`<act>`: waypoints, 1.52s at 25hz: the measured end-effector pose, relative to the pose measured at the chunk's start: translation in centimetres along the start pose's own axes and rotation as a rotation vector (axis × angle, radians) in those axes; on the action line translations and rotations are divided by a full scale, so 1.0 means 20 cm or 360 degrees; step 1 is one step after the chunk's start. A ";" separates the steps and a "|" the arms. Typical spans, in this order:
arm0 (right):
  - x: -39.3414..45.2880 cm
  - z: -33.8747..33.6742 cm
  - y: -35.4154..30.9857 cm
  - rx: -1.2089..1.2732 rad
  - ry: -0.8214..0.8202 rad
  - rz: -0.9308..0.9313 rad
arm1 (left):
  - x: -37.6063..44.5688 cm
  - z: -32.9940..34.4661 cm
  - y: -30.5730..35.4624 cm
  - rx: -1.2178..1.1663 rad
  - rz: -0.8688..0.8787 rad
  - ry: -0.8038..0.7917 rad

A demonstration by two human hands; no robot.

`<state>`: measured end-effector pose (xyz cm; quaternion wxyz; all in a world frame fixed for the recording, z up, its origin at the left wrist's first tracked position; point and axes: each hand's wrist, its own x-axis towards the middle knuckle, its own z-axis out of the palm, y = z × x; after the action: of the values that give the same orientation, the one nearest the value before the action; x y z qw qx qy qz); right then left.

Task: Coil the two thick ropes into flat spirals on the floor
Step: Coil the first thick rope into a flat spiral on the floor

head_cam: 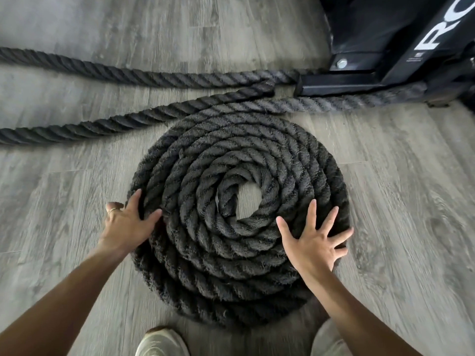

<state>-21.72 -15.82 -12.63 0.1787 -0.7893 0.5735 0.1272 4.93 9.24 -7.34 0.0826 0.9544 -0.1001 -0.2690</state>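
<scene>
A thick dark rope lies wound in a flat spiral [239,268] on the grey wood floor [401,201], with a small gap at its centre. Its outer tail [334,101] runs right toward a black rack base. My left hand [126,222] rests on the spiral's left rim, thumb and one finger lying on the outer turn, the other fingers bent at its side. My right hand [313,242] presses flat on the right side, fingers spread. Two uncoiled rope lengths stretch off to the left: the upper length [128,73] and the lower length [102,124].
A black metal rack foot [359,80] with a bolt stands at the upper right, touching the ropes. My two light shoes [162,343] sit at the bottom edge, just below the spiral. Bare floor lies left and right of the coil.
</scene>
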 end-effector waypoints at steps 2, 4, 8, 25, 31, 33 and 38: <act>0.04 0.00 0.01 -0.0068 0.0067 -0.0028 | 0.04 -0.02 0.00 -0.0197 0.0005 0.0012; 0.18 -0.07 0.07 -0.0084 0.0035 -0.0091 | -0.01 0.00 0.05 -0.0272 0.0098 0.0030; 0.57 -0.34 0.30 -0.0154 -0.0071 -0.0321 | -0.16 0.15 0.18 -0.0364 0.0193 -0.0167; 0.24 -0.09 0.34 -0.0097 0.0218 -0.0225 | 0.20 0.05 0.81 -0.0007 0.0191 -0.0542; 0.59 -0.29 0.54 -0.0278 0.0147 -0.0592 | 0.08 0.15 0.82 -0.0068 0.0241 -0.0511; 0.72 -0.38 0.61 -0.0355 0.0125 -0.0635 | -0.01 0.17 0.84 -0.0197 0.0278 -0.0628; 1.03 -0.71 0.78 -0.0535 -0.0166 -0.0459 | -0.35 0.34 0.96 -0.0152 0.0533 -0.1118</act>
<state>-30.22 -43.99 -10.35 0.0904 -0.8741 0.4155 0.2346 -7.37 -8.36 -5.60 0.1306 0.7696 -0.2640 -0.5666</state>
